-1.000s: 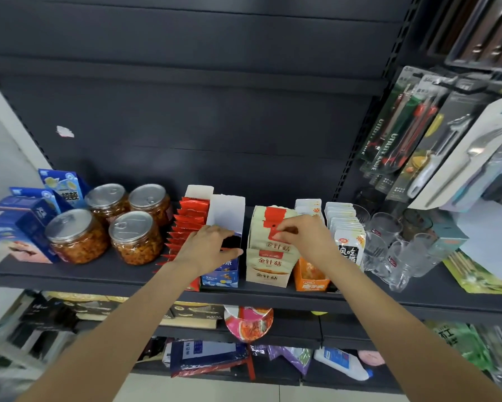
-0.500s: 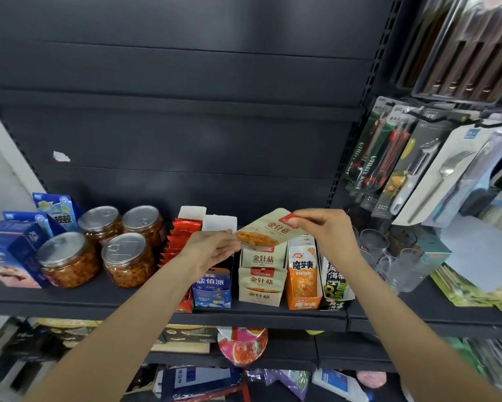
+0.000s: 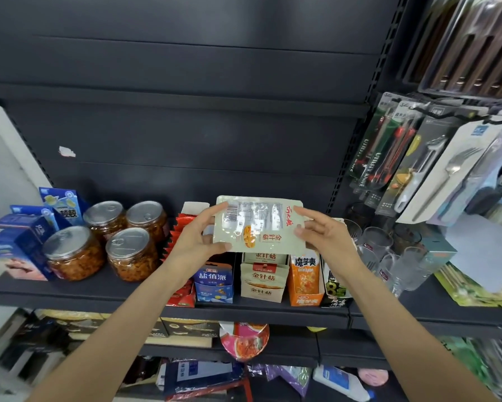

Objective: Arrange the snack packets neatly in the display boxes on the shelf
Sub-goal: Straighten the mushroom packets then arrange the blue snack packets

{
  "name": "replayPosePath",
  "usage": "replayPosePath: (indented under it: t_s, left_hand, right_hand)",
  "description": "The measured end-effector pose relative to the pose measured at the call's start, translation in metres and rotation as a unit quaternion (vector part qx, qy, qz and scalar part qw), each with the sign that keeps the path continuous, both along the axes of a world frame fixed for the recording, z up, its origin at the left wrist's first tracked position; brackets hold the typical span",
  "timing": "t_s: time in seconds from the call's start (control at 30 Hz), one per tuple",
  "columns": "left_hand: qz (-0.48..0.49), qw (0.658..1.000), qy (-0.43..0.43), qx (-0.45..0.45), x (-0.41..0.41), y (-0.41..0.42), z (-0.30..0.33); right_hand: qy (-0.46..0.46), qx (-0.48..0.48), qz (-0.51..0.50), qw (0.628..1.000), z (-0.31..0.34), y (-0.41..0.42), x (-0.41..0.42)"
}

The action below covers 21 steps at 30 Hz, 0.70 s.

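A: What is crowding the shelf (image 3: 104, 291) at hand level?

B: Four jars (image 3: 98, 242) are standing at the left, touching one another; blue cartons (image 3: 17, 245) are sitting further left; the display boxes (image 3: 261, 281) are lining up side by side at the middle; glass cups (image 3: 389, 250) are clustering just right of them.

A: And the passage down into the boxes?

B: A beige packet (image 3: 258, 224), held flat between the left hand (image 3: 196, 242) and the right hand (image 3: 325, 236), is hovering over the middle boxes and blocking the way in from above; hanging utensil packs (image 3: 412, 166) are jutting out at the upper right; open room is lying above the jars, in front of the dark back panel (image 3: 185, 134).
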<state>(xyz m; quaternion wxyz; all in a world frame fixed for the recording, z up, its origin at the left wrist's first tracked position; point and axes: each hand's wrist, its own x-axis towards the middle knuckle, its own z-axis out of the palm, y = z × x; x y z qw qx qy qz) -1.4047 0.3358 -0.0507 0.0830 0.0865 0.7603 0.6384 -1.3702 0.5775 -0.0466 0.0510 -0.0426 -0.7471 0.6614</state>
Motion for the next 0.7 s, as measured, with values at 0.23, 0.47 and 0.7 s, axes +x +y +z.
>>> replayPosePath:
  t_s: [0.23,0.47,0.7]
  left_hand:
    - [-0.011,0.999,0.029,-0.032,0.002,-0.007,0.006]
    - [-0.038,0.977,-0.143,0.151,-0.004,-0.011,-0.005]
    - [-0.024,0.972,-0.19,0.133,-0.014,-0.003,-0.018]
  right_hand:
    - [0.013,0.001,-0.004,1.0,-0.001,-0.004,-0.001]
    - [0.045,0.016,-0.02,0.999,-0.003,-0.004,-0.002]
    - [0.155,0.19,-0.103,0.964,-0.011,0.0,-0.003]
